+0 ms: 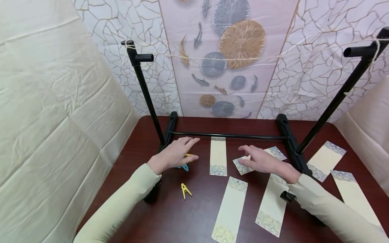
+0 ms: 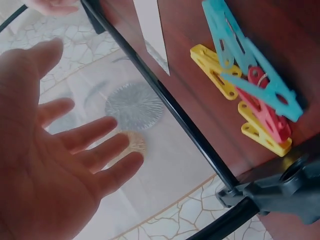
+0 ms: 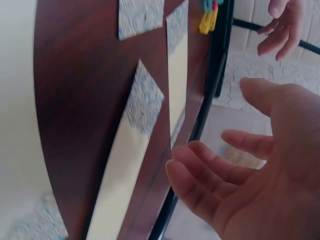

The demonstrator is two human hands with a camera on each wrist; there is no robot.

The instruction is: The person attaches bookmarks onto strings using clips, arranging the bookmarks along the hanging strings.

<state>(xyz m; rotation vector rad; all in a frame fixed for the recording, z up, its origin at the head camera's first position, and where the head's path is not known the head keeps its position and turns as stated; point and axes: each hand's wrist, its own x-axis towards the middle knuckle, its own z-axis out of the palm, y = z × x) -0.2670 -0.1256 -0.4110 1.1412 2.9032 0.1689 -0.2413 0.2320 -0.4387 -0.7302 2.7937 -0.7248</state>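
Note:
My left hand hovers over the left of the table with its fingers extended, holding nothing. Below it, partly hidden in the head view, lies a pile of clothespins: blue, red and yellow. A single yellow clothespin lies nearer the front. My right hand, fingers loosely bent and empty, is above a pale card strip with patterned ends, which it partly covers. Between the hands lies another card strip. Closer to me are two more strips, one in the middle and one below the right forearm.
A black stand has a left post, a right post and a low crossbar. A thin string runs between the post tops. Two more card strips, one upper and one lower, lie at the table's right.

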